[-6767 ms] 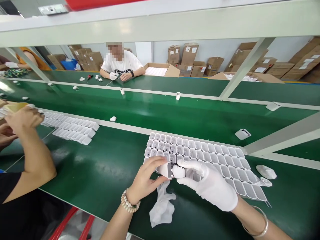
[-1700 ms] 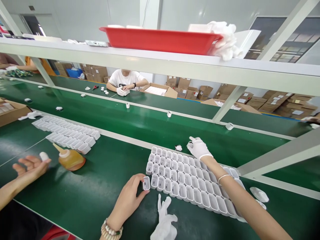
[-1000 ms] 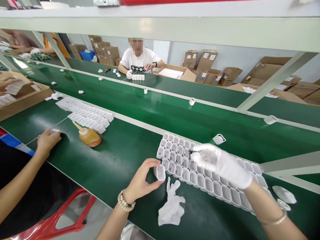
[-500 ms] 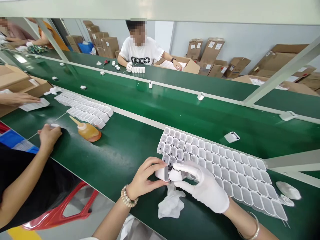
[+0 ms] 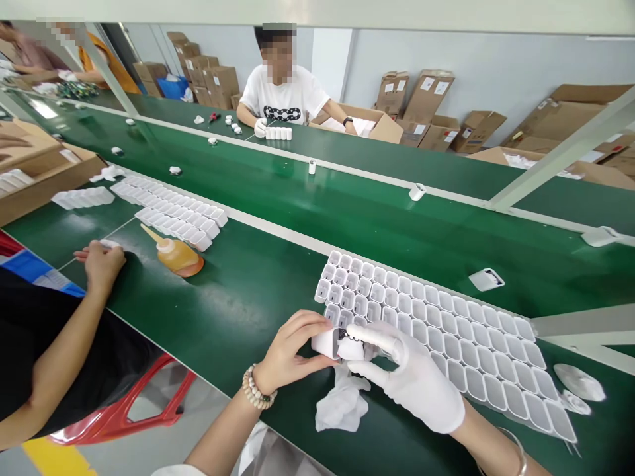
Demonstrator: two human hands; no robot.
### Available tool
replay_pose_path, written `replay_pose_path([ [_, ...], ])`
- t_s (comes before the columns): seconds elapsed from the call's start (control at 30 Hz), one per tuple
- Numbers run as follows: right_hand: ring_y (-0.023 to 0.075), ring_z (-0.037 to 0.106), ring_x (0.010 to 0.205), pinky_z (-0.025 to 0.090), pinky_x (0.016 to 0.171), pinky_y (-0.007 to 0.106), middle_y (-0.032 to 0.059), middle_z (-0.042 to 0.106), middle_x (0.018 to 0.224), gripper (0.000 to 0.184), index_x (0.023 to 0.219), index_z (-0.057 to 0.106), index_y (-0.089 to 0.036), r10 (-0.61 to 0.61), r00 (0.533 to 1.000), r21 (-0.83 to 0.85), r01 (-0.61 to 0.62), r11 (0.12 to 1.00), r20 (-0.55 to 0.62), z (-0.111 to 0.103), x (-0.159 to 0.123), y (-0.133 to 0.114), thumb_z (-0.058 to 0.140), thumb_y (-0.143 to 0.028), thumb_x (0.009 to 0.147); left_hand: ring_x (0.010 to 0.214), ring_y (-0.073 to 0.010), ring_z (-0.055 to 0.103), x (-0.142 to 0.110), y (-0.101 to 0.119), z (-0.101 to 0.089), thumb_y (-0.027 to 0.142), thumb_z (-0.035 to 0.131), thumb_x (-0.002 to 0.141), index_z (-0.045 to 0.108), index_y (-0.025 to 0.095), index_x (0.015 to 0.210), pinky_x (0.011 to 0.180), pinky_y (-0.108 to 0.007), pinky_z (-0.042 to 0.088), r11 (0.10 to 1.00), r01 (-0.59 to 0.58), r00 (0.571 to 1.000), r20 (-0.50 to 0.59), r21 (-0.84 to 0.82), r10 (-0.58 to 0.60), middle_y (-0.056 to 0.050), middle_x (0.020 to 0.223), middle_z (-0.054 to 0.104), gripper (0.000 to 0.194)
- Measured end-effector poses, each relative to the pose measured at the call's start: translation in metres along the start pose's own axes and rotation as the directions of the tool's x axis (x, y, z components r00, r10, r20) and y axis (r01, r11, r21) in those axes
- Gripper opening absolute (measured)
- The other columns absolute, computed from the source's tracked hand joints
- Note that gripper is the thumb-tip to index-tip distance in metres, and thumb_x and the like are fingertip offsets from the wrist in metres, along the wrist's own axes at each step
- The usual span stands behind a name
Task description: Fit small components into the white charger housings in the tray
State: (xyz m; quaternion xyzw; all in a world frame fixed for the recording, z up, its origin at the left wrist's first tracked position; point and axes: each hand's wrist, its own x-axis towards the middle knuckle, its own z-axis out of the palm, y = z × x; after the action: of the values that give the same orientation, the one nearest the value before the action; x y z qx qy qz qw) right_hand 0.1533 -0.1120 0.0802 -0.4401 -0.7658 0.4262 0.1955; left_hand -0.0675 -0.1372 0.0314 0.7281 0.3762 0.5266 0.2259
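My left hand (image 5: 292, 350), bare and with a bead bracelet, grips a small white plastic housing (image 5: 325, 343) lying on its side, its mouth facing right. In my gloved right hand (image 5: 414, 373) is a white part with black bits (image 5: 351, 348), pinched between thumb and fingers at the housing's mouth. Whether the part is inside the opening I cannot tell. Behind both hands stand rows of upright open white housings (image 5: 446, 320), several with a dark slot at the bottom. A crumpled white glove (image 5: 342, 403) lies just below my hands.
A green conveyor belt (image 5: 278, 192) with a few white units runs behind the rows. At left are a co-worker's hand (image 5: 102, 261), an amber squeeze bottle (image 5: 179, 256) and more housings (image 5: 173, 211). White round pieces (image 5: 580, 383) lie far right. Another person (image 5: 282, 86) sits across.
My right hand has brought the white part from the belt to the housing in my left hand. The housing has turned onto its side. Units on the belt have shifted right.
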Motion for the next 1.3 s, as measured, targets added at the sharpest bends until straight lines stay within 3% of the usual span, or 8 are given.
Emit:
replay_pose_path([
  [0.27, 0.0214, 0.067, 0.082, 0.060, 0.078, 0.043, 0.0049, 0.070, 0.102, 0.030, 0.114, 0.068, -0.028, 0.032, 0.999, -0.069, -0.031, 0.997, 0.009, 0.002, 0.000, -0.006, 0.063, -0.035, 0.085, 0.102, -0.0251, 0.065, 0.000, -0.001, 0.001, 0.034, 0.077, 0.082, 0.060, 0.020, 0.120, 0.087, -0.044, 0.058, 0.999, -0.037, 0.999, 0.010, 0.013, 0.036, -0.011, 0.110, 0.068, 0.043],
  [0.47, 0.0243, 0.068, 0.087, 0.060, 0.078, 0.043, 0.0024, 0.070, 0.100, 0.034, 0.113, 0.067, -0.030, 0.142, 0.990, -0.141, -0.144, 0.979, -0.024, 0.013, 0.004, -0.005, 0.068, -0.036, 0.080, 0.102, -0.0258, 0.066, 0.001, 0.002, 0.000, 0.039, 0.070, 0.088, 0.060, 0.020, 0.121, 0.086, -0.044, 0.058, 0.999, -0.032, 0.998, 0.051, 0.014, 0.031, -0.012, 0.107, 0.069, 0.039],
  [0.6, 0.0254, 0.068, 0.084, 0.060, 0.078, 0.044, 0.0042, 0.070, 0.096, 0.035, 0.112, 0.064, -0.026, 0.012, 0.985, -0.154, -0.039, 0.987, -0.171, 0.025, 0.001, 0.006, 0.068, -0.039, 0.080, 0.102, -0.0258, 0.065, 0.000, 0.004, 0.000, 0.039, 0.069, 0.088, 0.061, 0.020, 0.119, 0.087, -0.044, 0.058, 1.000, -0.011, 1.000, 0.007, 0.026, 0.011, -0.012, 0.109, 0.068, 0.038],
  [0.7, 0.0262, 0.066, 0.084, 0.059, 0.078, 0.046, 0.0077, 0.070, 0.095, 0.027, 0.108, 0.064, -0.023, -0.092, 0.986, -0.227, 0.059, 0.972, -0.141, 0.030, -0.003, 0.008, 0.058, -0.041, 0.088, 0.100, -0.0252, 0.065, -0.001, 0.003, 0.001, 0.039, 0.071, 0.087, 0.062, 0.020, 0.118, 0.086, -0.043, 0.058, 1.000, -0.002, 1.000, -0.022, 0.030, 0.003, -0.012, 0.108, 0.068, 0.038],
  [0.9, 0.0239, 0.066, 0.081, 0.059, 0.072, 0.040, 0.0067, 0.069, 0.095, 0.025, 0.106, 0.064, -0.023, -0.057, 0.998, -0.280, 0.052, 0.959, -0.011, 0.033, 0.000, -0.008, 0.058, -0.039, 0.089, 0.098, -0.0254, 0.066, -0.003, 0.003, 0.005, 0.040, 0.076, 0.083, 0.062, 0.021, 0.117, 0.083, -0.043, 0.059, 0.999, 0.021, 0.998, -0.061, 0.035, -0.019, -0.010, 0.106, 0.068, 0.041],
  [1.1, 0.0219, 0.066, 0.070, 0.056, 0.065, 0.038, 0.0046, 0.068, 0.078, 0.021, 0.087, 0.064, -0.022, 0.034, 0.990, -0.170, -0.057, 0.984, -0.134, 0.039, 0.012, -0.010, 0.054, -0.041, 0.090, 0.101, -0.0260, 0.065, -0.003, 0.005, 0.011, 0.038, 0.068, 0.089, 0.059, 0.022, 0.122, 0.085, -0.044, 0.059, 0.998, -0.031, 0.999, -0.040, 0.062, 0.034, -0.012, 0.109, 0.066, 0.038],
  [1.2, 0.0199, 0.067, 0.069, 0.055, 0.065, 0.035, 0.0033, 0.069, 0.077, 0.020, 0.085, 0.063, -0.023, 0.002, 0.986, -0.110, -0.021, 0.994, -0.169, 0.031, 0.022, -0.016, 0.051, -0.037, 0.091, 0.108, -0.0285, 0.062, -0.003, 0.005, 0.009, 0.041, 0.072, 0.085, 0.053, 0.023, 0.131, 0.088, -0.047, 0.058, 0.998, -0.002, 1.000, -0.019, 0.067, 0.003, -0.014, 0.118, 0.061, 0.053],
  [1.3, 0.0175, 0.069, 0.074, 0.054, 0.068, 0.030, 0.0023, 0.073, 0.085, 0.025, 0.089, 0.063, -0.023, 0.012, 0.983, -0.173, -0.044, 0.984, -0.181, 0.003, 0.038, -0.018, 0.046, -0.040, 0.095, 0.097, -0.0226, 0.063, 0.005, 0.013, -0.001, 0.038, 0.075, 0.084, 0.049, 0.024, 0.136, 0.082, -0.041, 0.060, 0.999, 0.047, 0.996, -0.077, 0.006, -0.046, -0.014, 0.124, 0.054, 0.060],
])
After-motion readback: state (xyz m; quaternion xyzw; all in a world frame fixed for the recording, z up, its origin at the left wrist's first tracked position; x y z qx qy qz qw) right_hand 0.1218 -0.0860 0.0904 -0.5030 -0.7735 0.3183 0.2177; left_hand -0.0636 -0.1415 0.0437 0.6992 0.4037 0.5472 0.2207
